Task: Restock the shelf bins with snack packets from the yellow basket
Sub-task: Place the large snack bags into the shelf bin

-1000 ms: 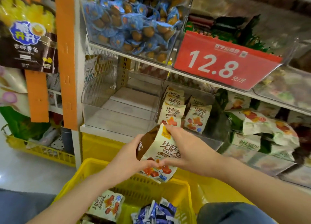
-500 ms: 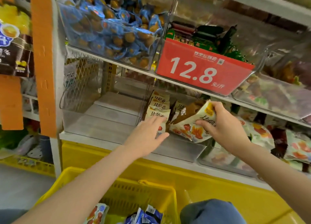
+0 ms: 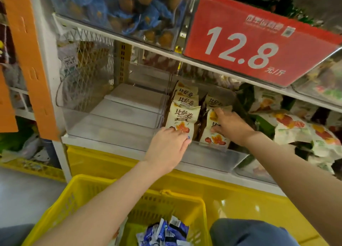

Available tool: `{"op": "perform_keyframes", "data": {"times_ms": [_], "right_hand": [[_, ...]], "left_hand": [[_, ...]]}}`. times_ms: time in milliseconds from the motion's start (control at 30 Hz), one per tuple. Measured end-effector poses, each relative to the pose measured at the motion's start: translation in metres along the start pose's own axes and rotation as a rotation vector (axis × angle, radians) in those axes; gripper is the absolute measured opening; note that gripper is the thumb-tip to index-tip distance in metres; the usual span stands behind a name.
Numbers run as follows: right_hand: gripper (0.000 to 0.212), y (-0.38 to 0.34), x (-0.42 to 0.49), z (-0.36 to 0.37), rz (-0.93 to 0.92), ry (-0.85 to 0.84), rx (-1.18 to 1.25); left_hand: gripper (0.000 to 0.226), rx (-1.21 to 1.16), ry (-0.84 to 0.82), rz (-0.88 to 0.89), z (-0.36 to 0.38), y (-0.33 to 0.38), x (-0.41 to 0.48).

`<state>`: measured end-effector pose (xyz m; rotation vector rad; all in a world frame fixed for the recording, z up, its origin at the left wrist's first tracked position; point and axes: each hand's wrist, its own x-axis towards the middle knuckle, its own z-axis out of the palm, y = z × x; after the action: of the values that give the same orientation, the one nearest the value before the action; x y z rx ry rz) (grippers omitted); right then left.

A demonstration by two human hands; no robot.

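Snack packet [image 3: 214, 129] upright in right hand [image 3: 232, 126], top edge uppermost

A white shelf [image 3: 103, 144] is carrying clear bins [image 3: 114, 123] along its front edge, one holding upright snack packets [image 3: 182, 120].

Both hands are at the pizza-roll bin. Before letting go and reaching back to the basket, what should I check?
1. Packet under right hand inside the clear bin: ok, front packet stands upright.
2. Left hand steadying left row packet: ok, touching its lower edge.
3. Rows tidy: ok, two upright rows.
4. Space behind front wall: cannot tell.
5. Yellow basket below, within reach: ok.
6. Stock left in basket: ok, blue packets visible.
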<state>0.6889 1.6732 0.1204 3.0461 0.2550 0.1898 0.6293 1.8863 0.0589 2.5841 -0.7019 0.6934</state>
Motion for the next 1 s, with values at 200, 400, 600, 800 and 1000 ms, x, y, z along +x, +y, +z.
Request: {"op": "perform_keyframes", "data": {"times_ms": [200,400,600,800,1000], "right_hand": [[0.062,0.008,0.022,-0.003,-0.007,-0.049,0.099],[0.071,0.010,0.015,0.002,0.032,-0.074,0.112],[0.065,-0.020,-0.031,-0.004,0.043,0.181,0.146],[0.062,-0.048,-0.104,0.011,-0.116,0.049,0.149],[0.049,-0.081,-0.162,0.036,-0.183,0.089,0.207]], "left_hand": [[0.030,-0.001,0.024,0.022,0.000,-0.002,0.000],[0.032,0.007,-0.009,0.026,0.000,-0.002,0.000],[0.034,0.026,-0.073,0.028,0.002,-0.004,0.000],[0.037,0.091,-0.118,0.057,-0.015,0.004,-0.010],[0.034,0.026,-0.025,-0.040,-0.052,0.003,-0.068]]}}
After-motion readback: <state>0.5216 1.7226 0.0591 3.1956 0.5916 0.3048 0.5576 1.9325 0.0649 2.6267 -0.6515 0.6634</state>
